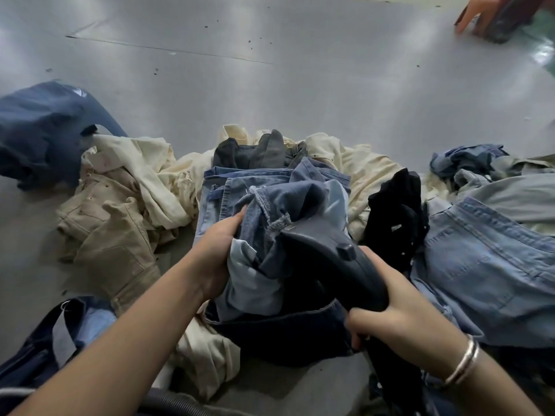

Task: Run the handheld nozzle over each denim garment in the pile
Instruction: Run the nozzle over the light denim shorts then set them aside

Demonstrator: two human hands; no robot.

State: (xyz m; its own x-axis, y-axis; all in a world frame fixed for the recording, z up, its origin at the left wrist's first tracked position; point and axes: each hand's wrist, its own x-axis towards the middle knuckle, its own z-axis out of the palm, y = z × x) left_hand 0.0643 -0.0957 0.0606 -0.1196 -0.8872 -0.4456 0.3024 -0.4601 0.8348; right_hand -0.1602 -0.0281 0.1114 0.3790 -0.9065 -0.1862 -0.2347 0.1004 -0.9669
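Note:
A pile of denim garments lies on the grey floor in front of me. My left hand grips a bunched blue denim garment at the pile's middle. My right hand grips the handle of the dark handheld nozzle, whose head presses into that same garment. Light blue jeans lie to the right, a black garment beside the nozzle, and dark navy denim under my hands.
Tan trousers and cream garments spread to the left, with a navy garment at far left. A ribbed hose runs along the bottom edge. Another person's hand is at the top right. Bare grey floor stretches beyond the pile.

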